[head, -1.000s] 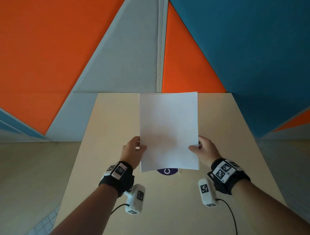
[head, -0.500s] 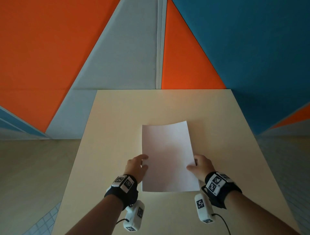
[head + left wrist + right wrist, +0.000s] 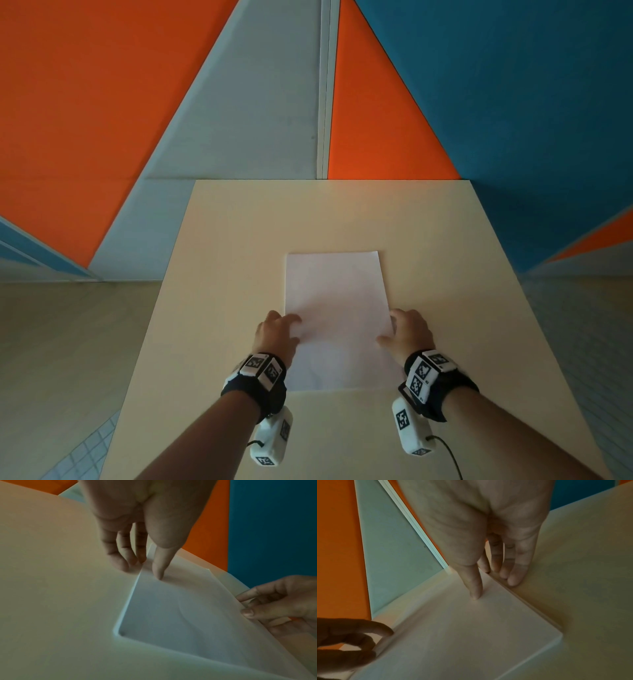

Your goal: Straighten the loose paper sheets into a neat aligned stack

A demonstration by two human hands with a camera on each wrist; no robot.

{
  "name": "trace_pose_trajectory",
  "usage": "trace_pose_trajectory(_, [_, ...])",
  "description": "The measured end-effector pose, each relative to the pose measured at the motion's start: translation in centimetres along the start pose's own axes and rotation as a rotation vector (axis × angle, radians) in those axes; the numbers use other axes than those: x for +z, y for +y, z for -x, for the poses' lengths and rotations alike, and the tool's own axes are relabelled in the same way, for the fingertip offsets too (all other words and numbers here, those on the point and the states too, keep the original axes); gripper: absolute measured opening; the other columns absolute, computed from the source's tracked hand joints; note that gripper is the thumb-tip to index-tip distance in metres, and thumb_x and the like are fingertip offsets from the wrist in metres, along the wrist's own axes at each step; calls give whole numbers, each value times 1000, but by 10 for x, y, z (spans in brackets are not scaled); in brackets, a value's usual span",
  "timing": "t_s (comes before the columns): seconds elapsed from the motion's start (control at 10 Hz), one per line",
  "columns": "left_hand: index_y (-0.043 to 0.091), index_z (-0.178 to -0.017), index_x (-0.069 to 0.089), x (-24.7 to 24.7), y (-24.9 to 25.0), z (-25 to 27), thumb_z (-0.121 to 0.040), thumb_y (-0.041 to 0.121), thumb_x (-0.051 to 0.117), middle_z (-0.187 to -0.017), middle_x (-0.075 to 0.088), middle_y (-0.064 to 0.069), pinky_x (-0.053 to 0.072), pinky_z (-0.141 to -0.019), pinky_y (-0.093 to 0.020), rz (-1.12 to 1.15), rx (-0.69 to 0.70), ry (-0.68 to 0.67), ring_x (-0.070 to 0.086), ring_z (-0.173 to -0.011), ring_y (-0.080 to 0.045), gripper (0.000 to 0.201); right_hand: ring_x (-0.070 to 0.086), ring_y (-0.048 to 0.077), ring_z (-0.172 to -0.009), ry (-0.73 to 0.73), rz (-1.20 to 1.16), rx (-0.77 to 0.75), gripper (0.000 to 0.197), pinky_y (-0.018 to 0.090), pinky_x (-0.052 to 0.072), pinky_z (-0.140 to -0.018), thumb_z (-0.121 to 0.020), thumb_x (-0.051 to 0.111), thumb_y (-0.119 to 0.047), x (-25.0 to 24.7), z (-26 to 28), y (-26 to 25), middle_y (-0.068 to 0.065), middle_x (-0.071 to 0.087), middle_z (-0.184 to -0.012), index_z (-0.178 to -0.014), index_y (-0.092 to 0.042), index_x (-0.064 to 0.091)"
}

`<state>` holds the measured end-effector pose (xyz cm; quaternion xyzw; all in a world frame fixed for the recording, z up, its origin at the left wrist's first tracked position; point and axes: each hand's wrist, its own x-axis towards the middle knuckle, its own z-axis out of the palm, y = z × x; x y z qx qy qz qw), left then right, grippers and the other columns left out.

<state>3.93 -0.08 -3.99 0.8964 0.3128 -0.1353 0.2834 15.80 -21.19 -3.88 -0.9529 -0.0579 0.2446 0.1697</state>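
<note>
A white paper stack (image 3: 337, 308) lies flat and squared on the beige table (image 3: 239, 257), long side pointing away from me. My left hand (image 3: 277, 332) holds its left edge, thumb on top and fingertips (image 3: 123, 566) down beside the edge. My right hand (image 3: 407, 332) holds the right edge the same way. In the left wrist view the stack (image 3: 171, 615) bows slightly near the right hand (image 3: 274, 601). The right wrist view shows the thumb (image 3: 476, 595) pressing the top sheet (image 3: 453, 635), with the left hand (image 3: 342, 642) at the far edge.
The table's far edge meets a wall of orange (image 3: 85, 102), grey and blue (image 3: 513, 85) panels. Bare tabletop lies all round the stack. White wrist cameras (image 3: 272, 438) hang under both forearms, with a cable (image 3: 448, 455) near the right one.
The stack was held upright above the table a second ago. Both hands have lowered it towards me, and it now lies flat on the tabletop with the hands still at its sides.
</note>
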Motion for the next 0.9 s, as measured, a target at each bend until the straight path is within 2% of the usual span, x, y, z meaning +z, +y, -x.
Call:
trace_pose_trajectory(0.1, [20, -132, 50, -2, 3, -1, -88, 21, 57, -124, 56, -11, 45, -94, -35, 45, -84, 9, 56, -114, -31, 44, 60, 30, -106, 2, -29, 29, 47, 32, 47, -84, -77, 73, -31, -1, -1, 2, 10, 59, -116, -116, -11, 58])
trace_pose_trajectory(0.2, [11, -132, 49, -5, 6, 0, -89, 14, 48, -127, 59, -15, 45, -94, -36, 107, -187, 8, 56, -116, -32, 44, 64, 30, -100, 6, -76, 73, 36, 32, 49, -81, -82, 67, -30, -1, -2, 2, 10, 66, -108, -108, -6, 60])
trace_pose_trajectory(0.3, [11, -132, 55, -6, 7, 1, -89, 11, 46, -133, 58, -14, 43, -99, -34, 118, -198, 3, 55, -121, -32, 44, 68, 32, -98, 14, -116, 103, 30, 34, 54, -84, -82, 62, -23, -2, -1, 1, 12, 72, -105, -104, -3, 67])
trace_pose_trajectory(0.4, [12, -129, 58, -7, 8, 3, -90, 10, 44, -134, 59, -13, 43, -101, -33, 133, -206, 6, 55, -122, -31, 42, 69, 36, -91, 17, -145, 94, 24, 34, 55, -78, -77, 60, -16, -5, 0, 0, 14, 75, -95, -91, 0, 71])
trace_pose_trajectory(0.5, [13, -131, 57, -10, 8, 4, -90, 10, 44, -137, 57, -12, 42, -103, -33, 155, -217, -11, 54, -125, -30, 43, 35, 28, -59, 0, -132, 90, 16, 23, 31, -59, -72, 54, -9, -10, 2, -1, 7, 44, -63, -60, -17, 45])
trace_pose_trajectory(0.6, [13, -137, 51, -14, 7, 8, -89, 10, 46, -138, 56, -12, 40, -107, -33, 173, -220, -17, 52, -127, -29, 48, 35, 27, -59, -24, -116, 83, 17, 24, 30, -58, -72, 50, -9, -16, 6, -2, 9, 43, -65, -60, -16, 41])
trace_pose_trajectory(0.7, [18, -135, 52, -16, 4, 15, -88, 11, 49, -134, 57, -9, 43, -103, -34, 172, -205, -1, 54, -123, -27, 48, 69, 36, -96, -50, -94, 63, 26, 36, 55, -81, -79, 54, -11, -19, 8, 3, 16, 72, -102, -98, 1, 68])
trace_pose_trajectory(0.8, [20, -122, 61, -16, 2, 29, -87, 10, 50, -125, 59, -7, 45, -94, -31, 145, -146, 38, 58, -113, -25, 37, 67, 34, -102, -52, -38, 13, 30, 40, 57, -87, -82, 55, -12, -20, 18, 6, 16, 70, -109, -108, -1, 66])
trace_pose_trajectory(0.9, [22, -109, 67, -12, 0, 48, -87, 9, 47, -116, 64, -4, 46, -91, -29, 119, -102, 31, 61, -107, -23, 32, 68, 28, -92, -36, 4, -17, 20, 34, 56, -81, -84, 53, -13, -18, 29, 13, 10, 71, -99, -97, -7, 67])
